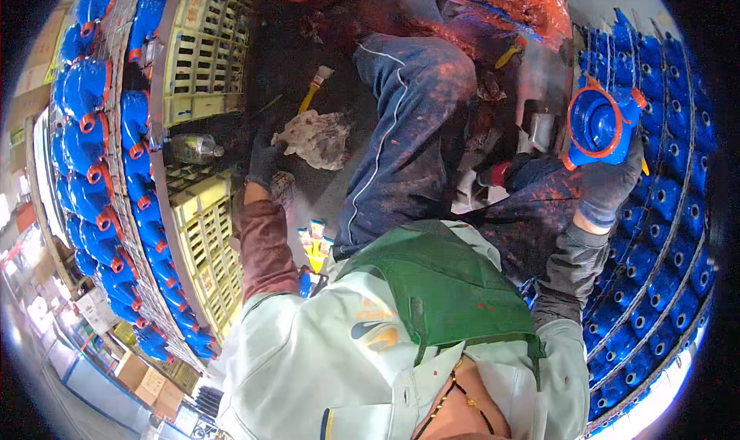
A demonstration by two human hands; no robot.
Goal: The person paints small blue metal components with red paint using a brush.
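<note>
My right hand (609,189), in a grey glove, is closed around the underside of a blue metal housing (626,141). The housing has a wide round mouth and orange-red rims, and is raised in front of the stacked rows at the right. A yellow tip (645,167) sticks out beside that hand; what it belongs to is hidden. On the left, my left hand (264,162) wears a dark glove and meets the edge of a crumpled, stained rag (317,141), which tapers toward the fingers. Dark surroundings partly obscure those fingers.
Blue housings (85,93) fill racks at the left, and more (655,232) are stacked at the right. Yellow crates (204,247) border my left arm. A paintbrush (311,93), a clear bottle (196,148), a metal can (542,131) and orange plastic sheeting (493,4) lie around my legs.
</note>
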